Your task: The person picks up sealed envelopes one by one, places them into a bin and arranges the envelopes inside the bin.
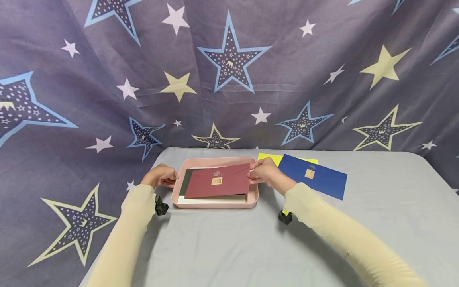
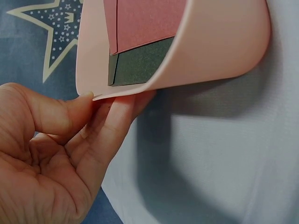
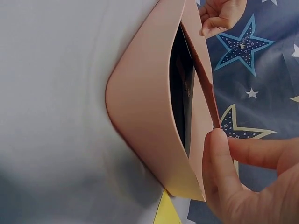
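Note:
A pink tray sits on the table, and its left rim is pinched between thumb and fingers of my left hand. My right hand holds the right edge of a maroon envelope between thumb and fingers. That envelope is tilted, its right end raised above the tray, as the right wrist view shows from the side. Beneath it in the tray lie a dark green envelope and something flat and white, both mostly covered. A gold label and a small print mark the maroon envelope's face.
Right of the tray, a blue envelope lies on the grey-covered table, overlapping a yellow envelope behind it. A dark curtain with stars hangs along the table's back and left sides.

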The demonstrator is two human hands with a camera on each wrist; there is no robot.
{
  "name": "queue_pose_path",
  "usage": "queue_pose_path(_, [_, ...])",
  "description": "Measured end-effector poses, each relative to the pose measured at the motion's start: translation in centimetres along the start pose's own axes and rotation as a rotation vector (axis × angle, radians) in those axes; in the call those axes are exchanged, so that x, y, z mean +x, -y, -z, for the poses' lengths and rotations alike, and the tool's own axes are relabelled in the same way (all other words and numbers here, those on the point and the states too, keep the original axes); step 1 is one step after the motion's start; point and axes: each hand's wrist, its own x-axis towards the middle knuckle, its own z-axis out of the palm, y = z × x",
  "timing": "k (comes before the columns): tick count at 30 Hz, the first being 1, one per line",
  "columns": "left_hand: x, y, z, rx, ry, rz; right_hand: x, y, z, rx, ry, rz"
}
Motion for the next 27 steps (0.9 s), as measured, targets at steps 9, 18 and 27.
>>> queue_pose_path(9, [-0.38,-0.33,-0.36,0.024,-0.034,0.026,-0.02,-0.38,-0.39,-0.010,0.014,0.013])
queue_pose_path(18, [-0.23,-0.27,-0.34,0.040,-0.033,0.023,0.15,-0.64,-0.79,-0.036,0.034,0.002])
queue_pose_path(27, [-0.51,-0.42,-0.41,0.048,-0.037,0.020,0.08,-0.78,-0.88,-0.064,0.025,0.000])
